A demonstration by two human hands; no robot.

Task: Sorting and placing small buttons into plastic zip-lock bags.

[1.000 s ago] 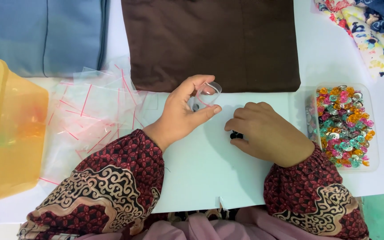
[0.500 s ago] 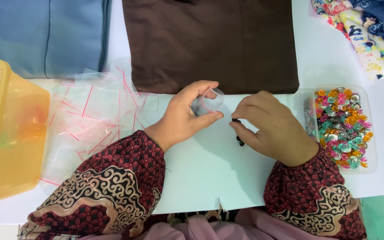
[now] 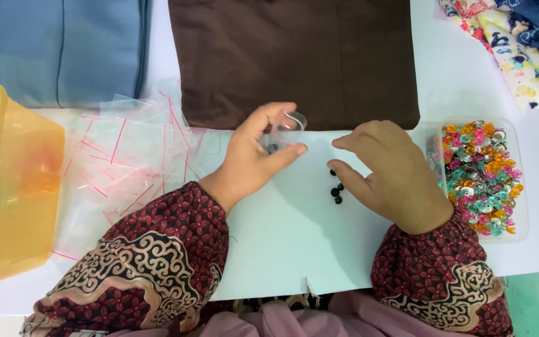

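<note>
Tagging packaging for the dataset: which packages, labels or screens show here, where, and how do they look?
Small clear bag: in the left hand, top centre, held open; small dark pieces inside.
Pile of clear zip bags: left of that hand, flat, red seal strips.
Clear tray: right edge, rectangular, full of multicoloured beads.
Yellow tub: far left, translucent.
No labels, signs or screens visible.
</note>
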